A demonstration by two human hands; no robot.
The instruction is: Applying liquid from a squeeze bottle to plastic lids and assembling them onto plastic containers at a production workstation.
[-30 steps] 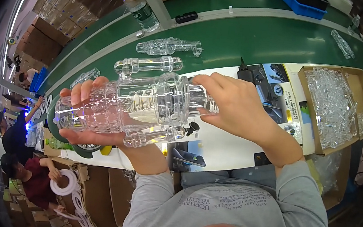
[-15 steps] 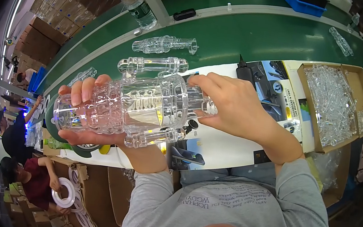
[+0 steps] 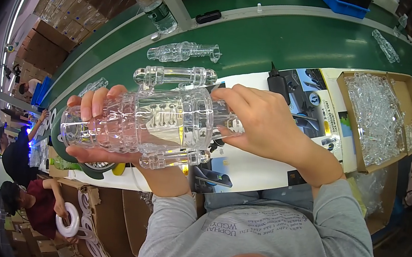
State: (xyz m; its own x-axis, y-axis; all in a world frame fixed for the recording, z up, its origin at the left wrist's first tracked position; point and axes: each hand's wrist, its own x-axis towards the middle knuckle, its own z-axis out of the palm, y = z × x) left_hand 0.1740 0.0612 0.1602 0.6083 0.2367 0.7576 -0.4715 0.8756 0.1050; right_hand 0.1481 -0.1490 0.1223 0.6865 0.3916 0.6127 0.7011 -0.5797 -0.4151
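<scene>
Hands, left (image 3: 95,133) and right (image 3: 263,125), are clasping a clear plastic toy (image 3: 150,124) above the conveyor belt (image 3: 278,40), where loosening fingers could drop it.

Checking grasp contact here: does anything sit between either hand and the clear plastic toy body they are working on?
Nothing visible does. The left hand cradles the clear plastic toy body from below with bare fingers wrapped around it, and the right hand grips its other end directly, above the green conveyor belt.
</scene>
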